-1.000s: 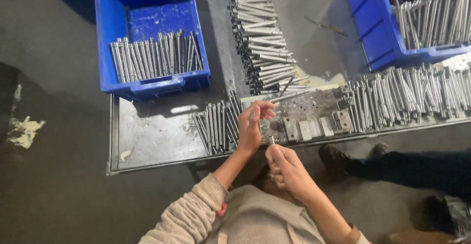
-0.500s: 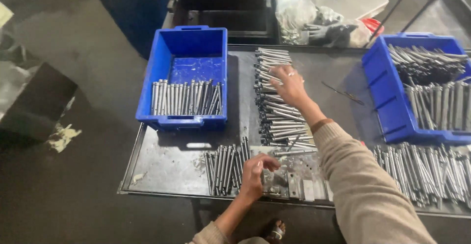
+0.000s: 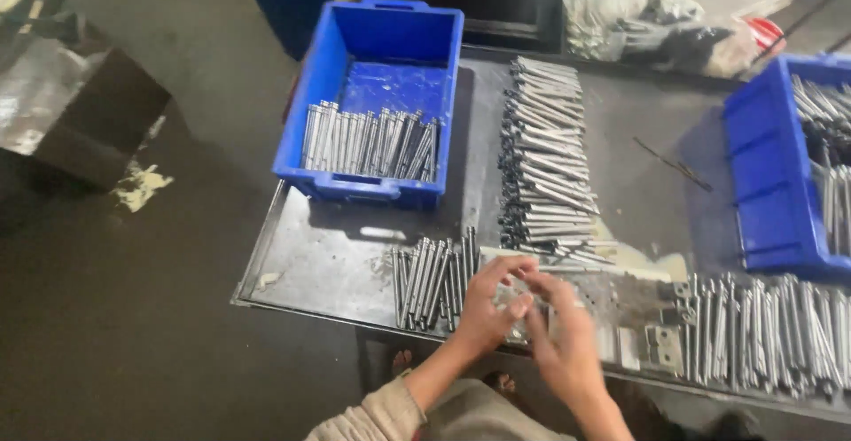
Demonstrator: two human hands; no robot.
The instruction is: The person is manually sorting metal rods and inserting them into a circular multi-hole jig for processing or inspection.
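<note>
The right hand (image 3: 567, 339) has returned, meeting the left hand (image 3: 490, 304), grips blurred.

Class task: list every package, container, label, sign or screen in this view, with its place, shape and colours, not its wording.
Open rectangular blue plastic bin: far left on table.
Second blue plastic bin: right edge.
Crumpled clear plastic bags: top, beyond table.
No labels, signs or screens show.

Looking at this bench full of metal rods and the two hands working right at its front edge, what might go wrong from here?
Both hands, left hand and right hand, meet over a small metal part at the table's front edge; it is blurred, but a slip would likely send it to the floor. The loose rod pile lies right beside the left hand, so a nudge might roll rods off. The long rod row could scatter if bumped.
</note>
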